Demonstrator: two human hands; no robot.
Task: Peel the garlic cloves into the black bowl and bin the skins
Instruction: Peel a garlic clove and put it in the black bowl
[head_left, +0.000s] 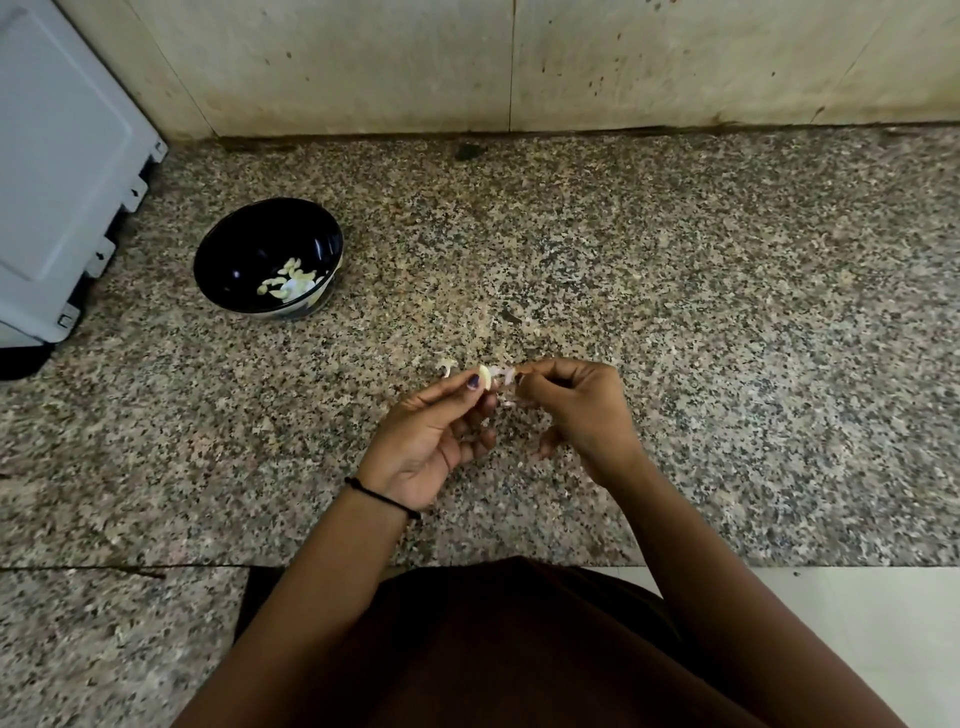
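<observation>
Being pinched by the left hand (431, 441), a smooth garlic clove (485, 376) is held over speckled granite (675, 260).
Papery skin (505, 373) is gripped by the right hand (576, 410), well apart from the glossy black bowl (249, 244).

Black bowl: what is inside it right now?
The black bowl holds a small heap of peeled garlic cloves against its right side. Anything under that heap is covered.

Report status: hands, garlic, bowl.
Left hand pinches clove; right hand pinches its skin. Black bowl holds peeled cloves. Skin scraps on counter; bowl path open.
</observation>
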